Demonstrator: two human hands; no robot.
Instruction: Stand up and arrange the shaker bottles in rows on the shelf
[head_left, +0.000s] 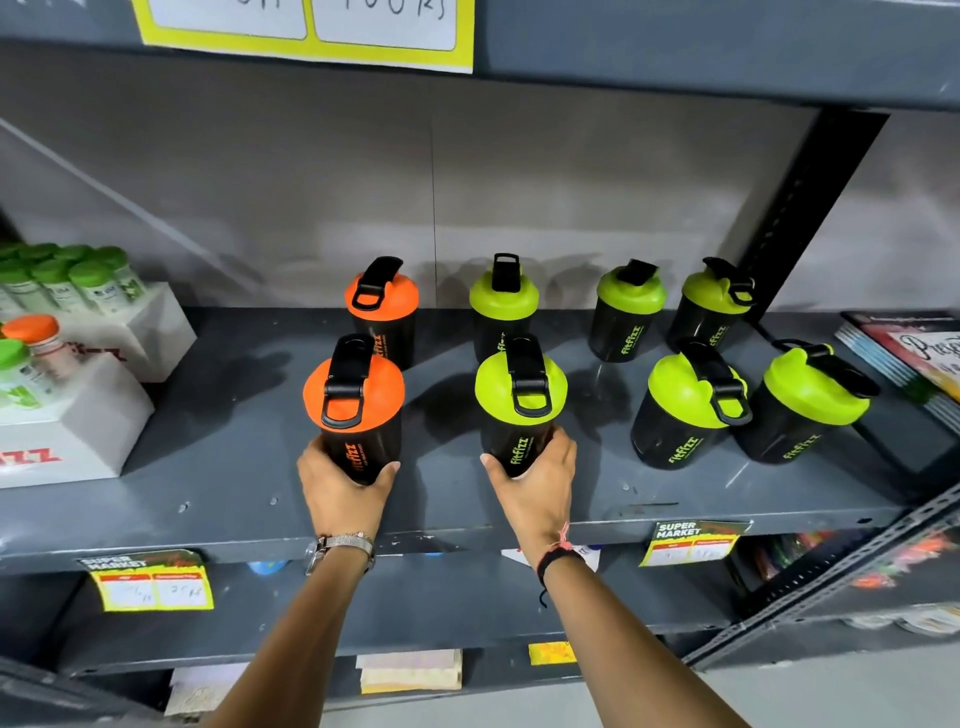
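Note:
Several black shaker bottles stand upright in two rows on the grey shelf (223, 467). My left hand (340, 488) grips the base of the front orange-lidded bottle (356, 400). My right hand (537, 480) grips the base of the front green-lidded bottle (519, 400). Behind them stand another orange-lidded bottle (382, 306) and a green-lidded bottle (503, 304). To the right, two green-lidded bottles (628, 312) (714, 306) form the back row, and two more (685, 405) (808, 400) the front row.
White boxes (78, 431) holding small green- and orange-capped bottles sit at the shelf's left. A stack of booklets (914, 358) lies at the far right beside a black upright post (810, 208). Price labels (153, 579) hang on the shelf's front edge. Another shelf is overhead.

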